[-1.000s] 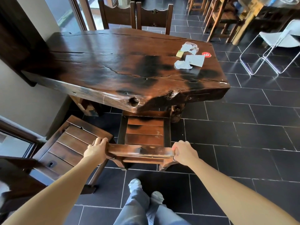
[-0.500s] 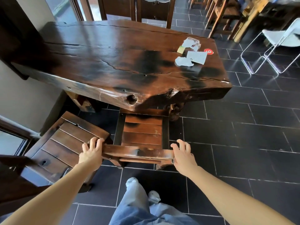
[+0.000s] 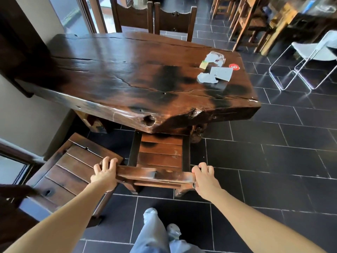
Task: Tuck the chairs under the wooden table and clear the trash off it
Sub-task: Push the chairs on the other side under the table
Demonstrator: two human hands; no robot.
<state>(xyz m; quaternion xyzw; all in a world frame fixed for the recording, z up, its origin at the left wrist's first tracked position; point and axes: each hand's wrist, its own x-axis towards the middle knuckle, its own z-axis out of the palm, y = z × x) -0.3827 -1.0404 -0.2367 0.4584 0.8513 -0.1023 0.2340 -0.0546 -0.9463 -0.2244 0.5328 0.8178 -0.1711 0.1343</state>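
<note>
The dark wooden table (image 3: 118, 73) fills the middle of the view. On its far right part lies trash: flat paper scraps (image 3: 215, 74), a crumpled wrapper (image 3: 216, 58) and a small yellow piece (image 3: 203, 64). A slatted wooden chair (image 3: 160, 152) stands in front of me, the front of its seat under the table's near edge. My left hand (image 3: 104, 173) and my right hand (image 3: 205, 177) clasp the two ends of its top rail (image 3: 155, 175). A second chair (image 3: 73, 172) stands at the left, angled and pulled out from the table.
Two more chairs (image 3: 175, 17) stand at the table's far side. A red round sticker (image 3: 234, 66) is beside the trash. A white folding chair (image 3: 313, 52) stands at the right on the dark tiled floor (image 3: 273, 161). A wall runs along the left. My feet (image 3: 151, 212) are behind the chair.
Half a second ago my fingers lifted off the rail; now they curl over its ends again. The chair has barely shifted, and my view has tilted slightly.
</note>
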